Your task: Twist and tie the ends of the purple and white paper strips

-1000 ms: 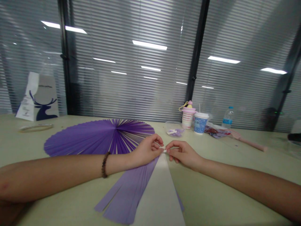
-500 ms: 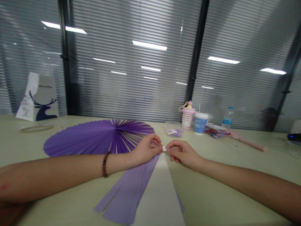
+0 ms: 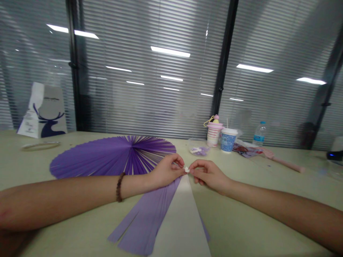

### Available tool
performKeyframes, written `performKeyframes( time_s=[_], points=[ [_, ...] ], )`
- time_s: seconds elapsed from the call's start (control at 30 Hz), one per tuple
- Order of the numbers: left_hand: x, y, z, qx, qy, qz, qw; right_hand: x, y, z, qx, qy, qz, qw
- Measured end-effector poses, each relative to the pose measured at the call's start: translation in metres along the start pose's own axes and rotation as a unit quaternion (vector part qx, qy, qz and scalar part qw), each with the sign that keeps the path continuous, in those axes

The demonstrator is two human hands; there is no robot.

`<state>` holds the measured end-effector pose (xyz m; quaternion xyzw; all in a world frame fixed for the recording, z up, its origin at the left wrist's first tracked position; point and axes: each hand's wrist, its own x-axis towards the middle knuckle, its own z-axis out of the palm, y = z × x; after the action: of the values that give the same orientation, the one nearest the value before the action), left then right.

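Between the fingertips of my two hands is a small white piece [image 3: 187,170], too small to make out in detail. My left hand [image 3: 167,170] pinches it from the left, thumb and fingers closed. From the other side my right hand [image 3: 207,175] grips it between thumb and forefinger. Directly below lies a long white tapered strip [image 3: 183,221], its narrow end under my fingers. Light purple strips [image 3: 144,221] fan out beneath it to the left, and a purple edge shows on its right. Behind my left hand a round purple pleated fan [image 3: 102,157] lies spread, partly hidden by my arm.
A clear dish [image 3: 198,148] with purple and white bits stands beyond my hands. Behind it are a pink-lidded cup [image 3: 214,134], a blue cup [image 3: 228,141], a water bottle [image 3: 259,135] and a pink stick [image 3: 288,164]. A deer-print bag [image 3: 52,112] stands at the back left.
The white piece has shifted slightly and looks turned between my fingertips. My left fingers have moved down a touch; the fan and strips lie as before.
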<state>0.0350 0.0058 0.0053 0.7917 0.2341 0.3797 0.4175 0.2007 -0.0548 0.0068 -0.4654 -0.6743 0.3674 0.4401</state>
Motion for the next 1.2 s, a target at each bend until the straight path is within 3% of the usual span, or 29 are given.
performKeyframes(
  time_s=[0.3,1.2],
  points=[
    [-0.0018,0.0093,0.0005,-0.018,-0.005,-0.025,1.0,0.0006,0.0,0.0,0.008,-0.001,-0.002,1.0],
    [-0.0035,0.007,0.0005,-0.064,-0.051,-0.044,0.996,0.0011,0.0024,0.0004,-0.024,0.012,-0.008,1.0]
  ],
)
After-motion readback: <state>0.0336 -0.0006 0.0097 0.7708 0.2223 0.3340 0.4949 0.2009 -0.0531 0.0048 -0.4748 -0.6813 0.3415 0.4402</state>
